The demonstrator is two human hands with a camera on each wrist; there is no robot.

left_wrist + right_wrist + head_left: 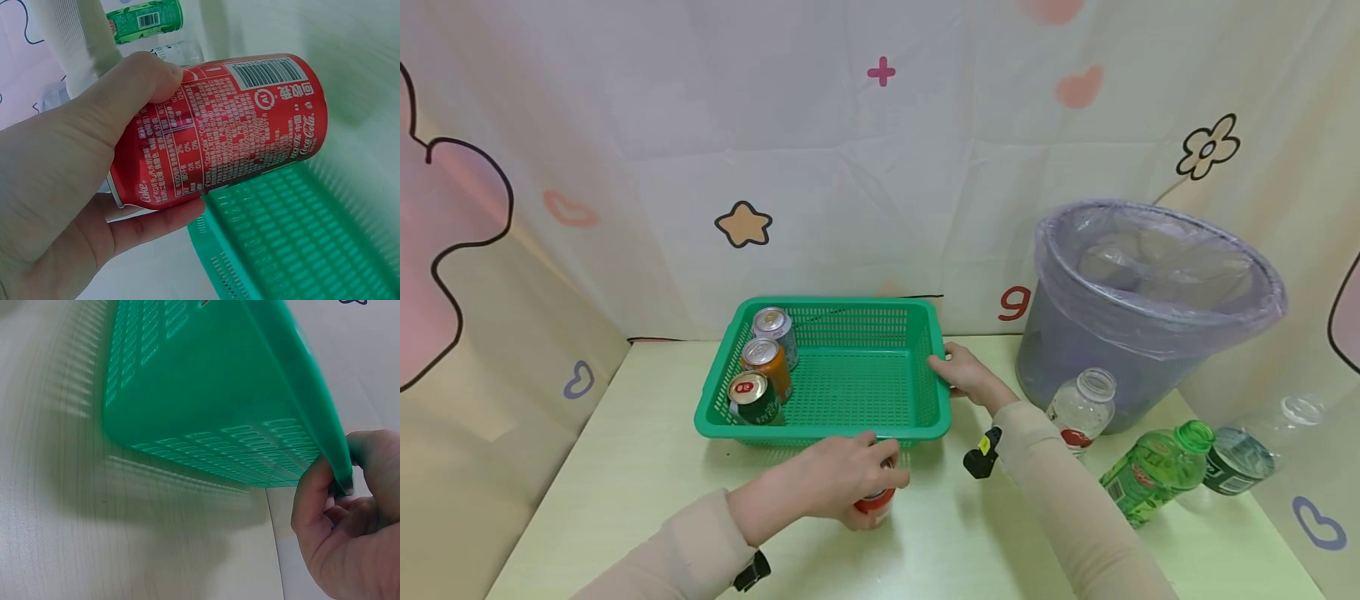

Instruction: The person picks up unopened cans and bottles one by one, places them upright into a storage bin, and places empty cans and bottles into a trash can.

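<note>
My left hand [853, 479] grips a red Coca-Cola can [231, 125] around its upper part, just in front of the green basket [820, 432]. In the left wrist view the thumb lies along one side of the can and fingers curl under the other. With thumb and curled fingers, my right hand [968, 375] pinches the basket's rim [312, 381] on its right side. Three cans stand along the left inside of the basket: a pale silver can [774, 329], an orange can [767, 367] and a dark green can [756, 404].
A lined bin [1075, 333] stands at the back right. Near it are a clear bottle with a red label [1082, 408], a green bottle [1157, 471] and a clear bottle with a dark green label [1240, 458]. A patterned curtain [850, 183] hangs behind the table [625, 467].
</note>
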